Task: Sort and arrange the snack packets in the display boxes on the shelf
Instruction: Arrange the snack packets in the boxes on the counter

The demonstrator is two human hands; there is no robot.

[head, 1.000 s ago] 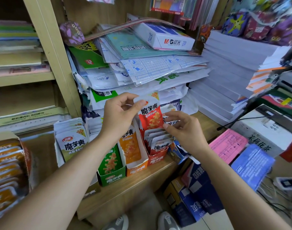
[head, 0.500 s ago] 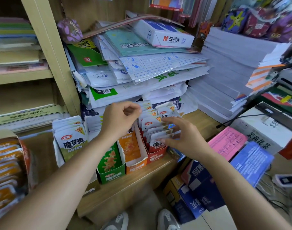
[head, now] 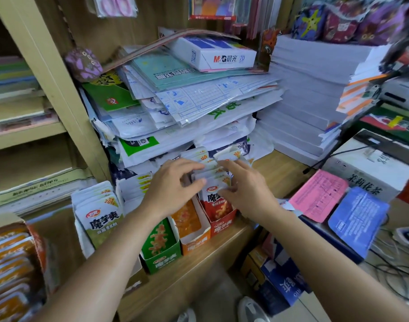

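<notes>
Far left of the red display box, a loose batch of white-and-green packets stands on the shelf; whether a box holds them cannot be told. Next toward the red display box stands the green display box, and the orange display box touches the red box's left wall; both hold stock. A second ago the left hand held a single red packet upright above the red display box. That packet is no longer raised and is judged to have been dropped into the row. The left hand now sits at the left side of the red display box, thumb and fingers pinching the tops of the red packets standing inside it. The right hand has closed in from the right side of the same box, fingers over the rear packets and thumb on the front one, grasping the row from that side. Finding: the insertion step appears complete, and the present action is squaring the row. The rear packets still stand higher and fan apart, so pressing down and aligning remain outstanding. Risk: an uneven squeeze could tip the light card box.
</notes>
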